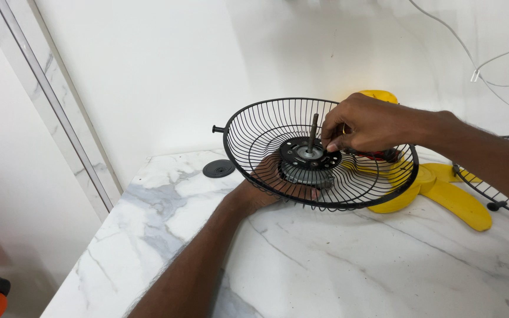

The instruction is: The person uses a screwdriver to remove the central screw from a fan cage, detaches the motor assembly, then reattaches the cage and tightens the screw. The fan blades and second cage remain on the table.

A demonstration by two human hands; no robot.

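A black wire fan guard (260, 132) sits tilted above a white marbled worktop (325, 259), its open bowl facing up and toward the camera. The left hand (269, 185) reaches in from below and cups the underside of the guard — its fingers are seen through the wires, curled around the grey motor housing (307, 175) at the centre, holding it up off the worktop. A dark metal shaft (313, 131) stands up from the black round hub plate (308, 154) in the middle of the guard. The right hand (372, 125) comes in from the right over the rim, its fingers pinched together at the hub plate just beside the shaft; whatever small part they grip is too hidden to tell. Behind and to the right of the guard lies a yellow fan blade (443, 197) flat on the worktop, partly covered by the guard. A small black round cap (218, 168) rests on the worktop to the left — apart from the guard. A second wire guard (502, 191) shows at the right edge.
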